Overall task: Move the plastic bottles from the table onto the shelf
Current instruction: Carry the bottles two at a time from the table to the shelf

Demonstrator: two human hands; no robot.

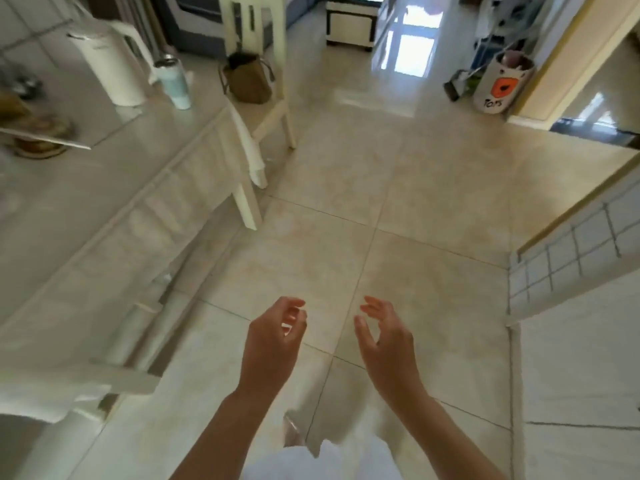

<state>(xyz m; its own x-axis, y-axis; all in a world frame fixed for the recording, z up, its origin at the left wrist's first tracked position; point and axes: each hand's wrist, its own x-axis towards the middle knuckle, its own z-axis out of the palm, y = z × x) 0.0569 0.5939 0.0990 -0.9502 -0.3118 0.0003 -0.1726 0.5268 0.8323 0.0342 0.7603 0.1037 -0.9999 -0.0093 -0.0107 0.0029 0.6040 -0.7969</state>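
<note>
Bare left hand (273, 341), right hand (386, 337): fingers curled, empty, over floor.

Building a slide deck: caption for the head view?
Both hands, left and right, empty and open over the tiled floor, table alongside.

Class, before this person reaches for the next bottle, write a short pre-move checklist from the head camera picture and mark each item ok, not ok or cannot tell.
1. Left hand free: ok, open, holding nothing.
2. Right hand free: ok, open, empty.
3. Floor ahead clear for walking: ok.
4. Bottle left on the table: cannot tell; a light blue tumbler stands beside the white kettle, its material unclear.
5. Shelf located: not ok, no shelf recognisable in view.
</note>
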